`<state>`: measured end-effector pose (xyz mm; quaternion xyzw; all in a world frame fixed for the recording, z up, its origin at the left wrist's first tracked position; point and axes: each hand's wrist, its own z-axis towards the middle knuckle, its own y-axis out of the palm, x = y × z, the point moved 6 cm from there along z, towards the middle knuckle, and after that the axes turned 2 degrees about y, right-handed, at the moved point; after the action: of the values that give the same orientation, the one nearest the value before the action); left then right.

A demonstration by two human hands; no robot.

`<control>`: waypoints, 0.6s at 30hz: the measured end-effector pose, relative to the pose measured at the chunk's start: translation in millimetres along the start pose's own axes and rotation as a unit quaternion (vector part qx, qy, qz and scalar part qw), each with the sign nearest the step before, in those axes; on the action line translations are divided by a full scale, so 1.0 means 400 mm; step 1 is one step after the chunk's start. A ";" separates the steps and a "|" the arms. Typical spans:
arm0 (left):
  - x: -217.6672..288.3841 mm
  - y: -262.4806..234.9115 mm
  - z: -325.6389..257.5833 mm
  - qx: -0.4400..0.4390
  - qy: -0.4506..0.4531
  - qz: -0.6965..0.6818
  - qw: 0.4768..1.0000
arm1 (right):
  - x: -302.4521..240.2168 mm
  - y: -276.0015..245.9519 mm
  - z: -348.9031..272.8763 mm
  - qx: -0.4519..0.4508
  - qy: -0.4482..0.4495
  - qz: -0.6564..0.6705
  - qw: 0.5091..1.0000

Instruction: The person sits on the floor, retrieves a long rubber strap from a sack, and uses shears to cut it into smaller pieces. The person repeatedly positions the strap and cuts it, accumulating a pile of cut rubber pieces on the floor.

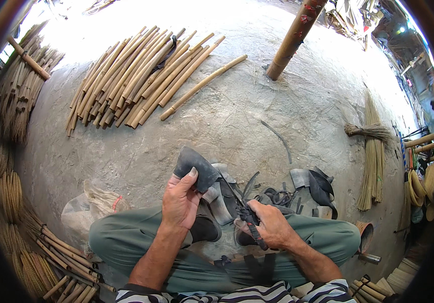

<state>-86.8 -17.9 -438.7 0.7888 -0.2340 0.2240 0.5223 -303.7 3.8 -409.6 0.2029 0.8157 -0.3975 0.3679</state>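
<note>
My left hand (180,202) is closed on a piece of black rubber sheet (197,167), thumb on top, raised in front of my knees. My right hand (270,224) grips the dark wrapped handle of a knife (248,219). Its thin blade points up and left, toward the rubber's lower right edge; whether it touches cannot be made out. On the ground just beyond my feet lie grey and black rubber pieces (223,202) and a heap of cut black strips (277,196). To their right is a curled rubber band (320,187).
Many bamboo poles (126,81) lie side by side ahead on the left. A thick bamboo post (293,43) stands at the far right. Bundled bristle stalks (372,156) lie at right. A pale sack (98,202) sits by my left knee, with bundled sticks (63,255) nearby.
</note>
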 end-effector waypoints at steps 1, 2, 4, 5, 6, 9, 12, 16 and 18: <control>0.003 -0.001 0.001 0.001 0.004 -0.001 1.000 | 0.000 0.000 0.000 0.011 -0.005 -0.003 1.000; 0.004 -0.007 0.002 0.016 0.002 0.001 1.000 | 0.001 -0.001 0.000 0.021 -0.010 -0.007 1.000; 0.014 -0.007 0.005 -0.001 0.019 -0.006 1.000 | 0.006 0.004 0.001 0.015 -0.002 -0.025 1.000; 0.017 -0.010 0.006 0.000 0.023 -0.008 1.000 | 0.009 0.006 0.002 0.008 0.003 -0.034 0.999; 0.019 -0.013 0.007 -0.002 0.022 -0.010 1.000 | 0.008 0.006 0.002 0.008 0.000 -0.029 1.000; 0.023 -0.020 0.008 -0.002 0.027 -0.013 1.000 | 0.006 0.009 0.005 -0.005 0.007 -0.029 1.000; 0.026 -0.020 0.007 0.000 0.037 -0.012 0.999 | 0.003 0.013 0.007 -0.030 0.032 -0.051 0.998; 0.020 -0.012 0.006 -0.010 0.031 -0.009 0.999 | -0.009 0.013 0.008 -0.032 0.032 -0.064 0.997; 0.015 -0.006 0.005 -0.021 0.028 0.004 0.999 | -0.012 0.012 0.010 -0.022 0.022 -0.064 0.997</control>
<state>-80.4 -19.8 -437.3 0.7700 -0.2276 0.2432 0.5442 -295.8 3.1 -409.9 0.1508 0.8435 -0.3977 0.3281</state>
